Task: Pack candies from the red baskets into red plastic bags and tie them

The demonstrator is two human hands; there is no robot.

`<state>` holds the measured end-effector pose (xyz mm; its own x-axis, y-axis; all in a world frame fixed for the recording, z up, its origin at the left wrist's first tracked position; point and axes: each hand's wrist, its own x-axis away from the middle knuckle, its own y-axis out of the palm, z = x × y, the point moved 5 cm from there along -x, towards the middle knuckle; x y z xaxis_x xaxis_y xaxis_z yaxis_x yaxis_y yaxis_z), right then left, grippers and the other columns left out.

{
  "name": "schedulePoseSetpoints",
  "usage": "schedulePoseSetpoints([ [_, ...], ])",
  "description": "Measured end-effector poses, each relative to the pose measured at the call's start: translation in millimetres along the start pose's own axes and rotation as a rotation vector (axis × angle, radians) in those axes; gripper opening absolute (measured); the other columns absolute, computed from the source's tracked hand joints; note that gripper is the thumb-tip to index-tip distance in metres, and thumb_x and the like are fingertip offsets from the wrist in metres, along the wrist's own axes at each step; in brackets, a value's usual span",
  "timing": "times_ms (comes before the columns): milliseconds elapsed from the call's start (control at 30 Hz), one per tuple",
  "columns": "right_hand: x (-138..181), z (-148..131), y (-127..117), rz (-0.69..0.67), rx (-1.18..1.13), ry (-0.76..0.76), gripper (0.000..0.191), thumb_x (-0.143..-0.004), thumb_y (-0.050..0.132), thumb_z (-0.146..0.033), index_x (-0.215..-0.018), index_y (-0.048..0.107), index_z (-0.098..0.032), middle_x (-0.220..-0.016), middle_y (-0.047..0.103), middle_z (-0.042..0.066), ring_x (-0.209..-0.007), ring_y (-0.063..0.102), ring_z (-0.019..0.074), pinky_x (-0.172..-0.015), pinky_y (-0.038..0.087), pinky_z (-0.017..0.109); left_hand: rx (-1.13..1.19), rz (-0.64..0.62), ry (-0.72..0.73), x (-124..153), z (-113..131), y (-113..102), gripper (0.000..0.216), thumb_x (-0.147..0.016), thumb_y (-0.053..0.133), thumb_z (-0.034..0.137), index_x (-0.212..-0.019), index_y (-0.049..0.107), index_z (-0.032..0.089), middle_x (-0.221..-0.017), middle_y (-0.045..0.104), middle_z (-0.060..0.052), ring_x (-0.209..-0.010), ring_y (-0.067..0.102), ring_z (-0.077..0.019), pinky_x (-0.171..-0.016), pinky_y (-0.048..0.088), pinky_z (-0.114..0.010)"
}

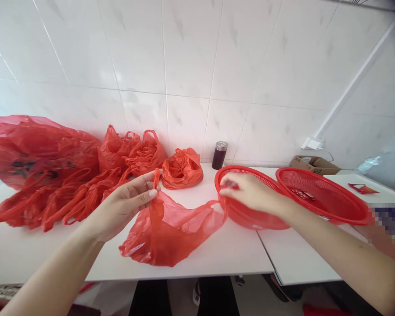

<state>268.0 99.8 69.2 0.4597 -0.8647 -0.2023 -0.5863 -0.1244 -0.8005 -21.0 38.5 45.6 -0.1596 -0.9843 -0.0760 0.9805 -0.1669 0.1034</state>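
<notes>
A thin red plastic bag (173,237) hangs and rests just over the white table, its mouth spread sideways. My left hand (134,199) is closed in a pinch on the bag's left handle. The bag's other handle stretches right to the fingers of my right hand (246,191), which are curled on it above the left rim of a red mesh basket (260,221). My right forearm crosses over that basket, and part of its inside is hidden.
Several filled red bags (82,197) line the left side, beside a large red sack (36,149). An open red bag (182,169) and a dark flask (219,156) stand by the wall. Right are a second red basket (322,175), a cardboard box (314,165) and another person's arm (382,241).
</notes>
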Motion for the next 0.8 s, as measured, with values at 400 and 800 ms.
schedulePoseSetpoints([
  [400, 50.2, -36.7, 110.3, -0.463, -0.184, 0.050, 0.085, -0.070, 0.076, -0.049, -0.143, 0.032, -0.044, -0.127, 0.056, 0.007, -0.093, 0.065, 0.0280, -0.079, 0.055, 0.043, -0.008, 0.211, -0.026, 13.1, -7.1, -31.6, 0.070, -0.077, 0.074, 0.031, -0.140, 0.044, 0.041, -0.094, 0.061, 0.001, -0.085, 0.058, -0.0125, -0.076, 0.053, -0.026],
  [800, -30.6, -10.1, 53.0, 0.248, -0.600, -0.023, 0.027, -0.087, 0.054, -0.046, -0.081, 0.057, -0.020, -0.078, 0.061, 0.001, -0.069, 0.057, 0.0140, -0.060, 0.047, 0.026, 0.032, 0.337, 0.000, 22.0, -1.9, -58.1, 0.043, -0.076, 0.076, 0.030, -0.117, 0.064, 0.029, -0.078, 0.062, 0.003, -0.070, 0.055, -0.0084, -0.063, 0.048, -0.015],
])
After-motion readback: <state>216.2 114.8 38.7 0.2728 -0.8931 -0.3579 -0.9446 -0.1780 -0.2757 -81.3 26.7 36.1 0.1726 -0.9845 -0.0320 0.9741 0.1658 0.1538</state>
